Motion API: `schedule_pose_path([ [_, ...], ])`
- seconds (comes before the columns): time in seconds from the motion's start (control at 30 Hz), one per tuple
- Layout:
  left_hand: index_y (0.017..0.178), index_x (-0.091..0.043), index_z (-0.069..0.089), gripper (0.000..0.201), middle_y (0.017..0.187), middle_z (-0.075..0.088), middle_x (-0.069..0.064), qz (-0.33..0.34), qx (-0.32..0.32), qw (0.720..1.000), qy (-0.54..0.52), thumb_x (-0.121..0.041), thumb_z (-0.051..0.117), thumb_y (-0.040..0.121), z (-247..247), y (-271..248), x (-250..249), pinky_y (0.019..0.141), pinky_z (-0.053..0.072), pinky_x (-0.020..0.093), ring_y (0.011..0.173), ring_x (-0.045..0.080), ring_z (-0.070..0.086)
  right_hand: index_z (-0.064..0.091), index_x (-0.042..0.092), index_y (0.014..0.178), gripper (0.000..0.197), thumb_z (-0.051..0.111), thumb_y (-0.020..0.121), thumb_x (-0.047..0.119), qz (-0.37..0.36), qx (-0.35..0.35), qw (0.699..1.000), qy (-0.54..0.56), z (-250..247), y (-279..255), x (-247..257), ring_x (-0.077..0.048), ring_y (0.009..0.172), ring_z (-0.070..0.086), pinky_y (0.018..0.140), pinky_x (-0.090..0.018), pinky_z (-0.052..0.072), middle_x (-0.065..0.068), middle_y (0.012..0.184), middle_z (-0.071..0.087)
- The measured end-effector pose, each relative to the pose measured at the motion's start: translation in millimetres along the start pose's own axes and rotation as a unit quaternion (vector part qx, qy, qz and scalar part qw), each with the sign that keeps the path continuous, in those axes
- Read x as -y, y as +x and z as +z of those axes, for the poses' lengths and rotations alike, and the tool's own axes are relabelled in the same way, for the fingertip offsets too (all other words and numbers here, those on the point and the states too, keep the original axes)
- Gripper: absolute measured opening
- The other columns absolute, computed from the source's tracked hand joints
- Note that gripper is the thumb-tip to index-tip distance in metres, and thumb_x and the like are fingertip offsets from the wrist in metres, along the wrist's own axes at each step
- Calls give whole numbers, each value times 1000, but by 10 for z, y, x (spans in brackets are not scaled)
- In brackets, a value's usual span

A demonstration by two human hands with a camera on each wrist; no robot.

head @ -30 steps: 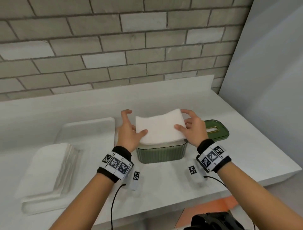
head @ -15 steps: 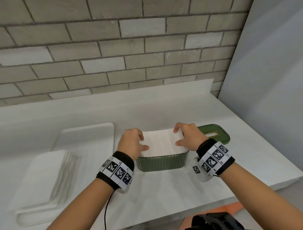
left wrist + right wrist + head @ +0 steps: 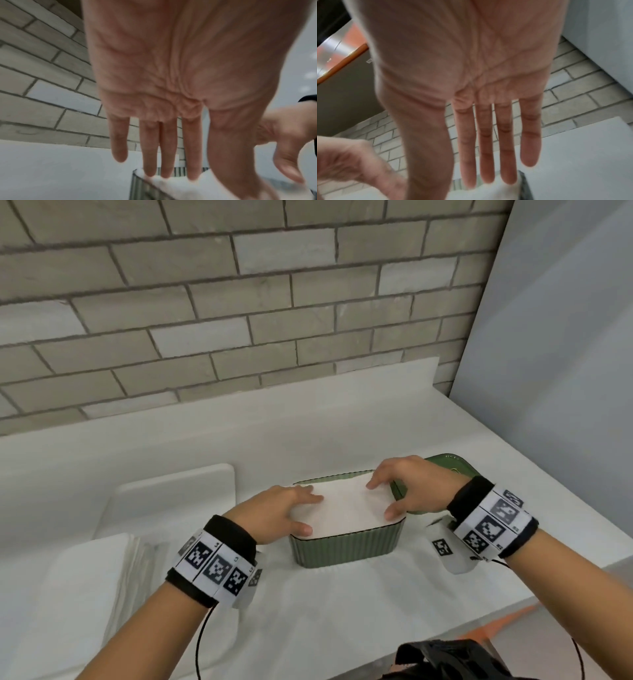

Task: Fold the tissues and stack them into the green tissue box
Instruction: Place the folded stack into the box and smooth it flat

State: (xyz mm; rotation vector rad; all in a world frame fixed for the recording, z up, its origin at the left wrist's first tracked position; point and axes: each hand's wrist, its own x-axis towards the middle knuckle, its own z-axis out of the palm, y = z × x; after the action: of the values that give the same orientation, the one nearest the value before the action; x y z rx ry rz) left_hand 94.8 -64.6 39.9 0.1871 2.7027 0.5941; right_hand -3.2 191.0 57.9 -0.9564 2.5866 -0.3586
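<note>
A green ribbed tissue box (image 3: 346,549) stands on the white counter, filled to its rim with folded white tissues (image 3: 346,508). My left hand (image 3: 291,510) lies at the box's left end, straight fingers pressing down on the tissues (image 3: 171,184). My right hand (image 3: 397,491) lies at the right end, its fingers (image 3: 486,162) straight and its tips on the tissues (image 3: 488,189). The box's green lid (image 3: 455,470) lies behind my right hand, mostly hidden. A stack of unfolded white tissues (image 3: 92,587) lies at the left.
The tissue stack sits on a white tray (image 3: 178,494) left of the box. A brick wall (image 3: 239,320) backs the counter and a grey panel (image 3: 555,354) closes the right side. The counter's front edge (image 3: 479,614) runs close to my forearms.
The folded tissue, held above the box a second ago, has gone down into it. Both hands lowered with it and now press flat on top.
</note>
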Motion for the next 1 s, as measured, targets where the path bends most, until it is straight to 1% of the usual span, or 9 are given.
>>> schedule_pose_path([
  [0.1,138,-36,49,54,155,31,-15,-18,1,1000,21,-36,68,88,6,-7,78,116,26,36,143,12,30,66,28,116,45,80,74,35,-6,15,1000,-1,81,-49,-56,-11,116,51,102,-29,40,10,121,60],
  [0.3,130,-33,57,55,147,44,-17,-46,-45,998,26,-41,75,79,-50,-2,81,112,32,34,135,15,40,63,24,124,53,79,75,36,-17,17,1000,-9,47,59,-77,-10,123,48,105,-23,34,12,131,56],
  [0.4,121,-33,65,45,135,56,-15,4,-88,995,50,-43,75,79,-99,-7,-6,107,36,29,127,12,49,61,27,124,55,78,74,44,-29,32,999,-26,-25,94,-36,-10,120,48,103,-30,40,12,127,57],
  [0.47,119,-34,67,41,139,53,-16,42,-80,996,18,-47,72,80,-98,29,-98,106,37,25,129,7,47,61,27,124,55,75,75,48,-46,43,997,-39,-72,120,26,-9,121,48,102,-30,41,14,130,56],
  [0.6,136,-34,53,62,146,47,-8,34,-32,998,48,-59,66,80,-53,167,-203,108,37,31,135,12,41,56,22,132,65,66,79,58,-90,95,988,-82,-110,230,178,-14,133,40,108,-33,36,8,146,44],
  [0.77,139,-31,49,81,133,59,-8,26,-16,995,99,-72,65,71,-78,273,-147,100,44,31,126,15,50,54,18,131,81,71,68,66,-101,133,981,-102,-167,388,138,-17,122,51,100,-38,45,4,135,53],
  [0.87,139,-39,48,75,123,63,-13,29,43,996,66,-60,73,71,-182,292,-91,94,47,24,120,9,54,52,23,136,82,75,67,61,-104,151,976,-115,-226,464,80,-13,131,44,106,-34,41,9,147,43],
  [0.93,138,-44,46,71,96,60,-21,35,86,994,49,-46,75,73,-273,277,-109,88,50,24,95,2,59,51,27,137,74,74,72,56,-120,170,969,-131,-249,510,54,-12,135,39,109,-32,37,11,152,36],
  [1.0,139,-47,44,70,84,52,-24,42,116,992,37,-36,74,76,-327,266,-149,89,50,27,94,5,60,48,30,140,73,75,75,50,-130,192,963,-140,-260,530,38,-11,136,37,111,-31,34,14,155,30],
])
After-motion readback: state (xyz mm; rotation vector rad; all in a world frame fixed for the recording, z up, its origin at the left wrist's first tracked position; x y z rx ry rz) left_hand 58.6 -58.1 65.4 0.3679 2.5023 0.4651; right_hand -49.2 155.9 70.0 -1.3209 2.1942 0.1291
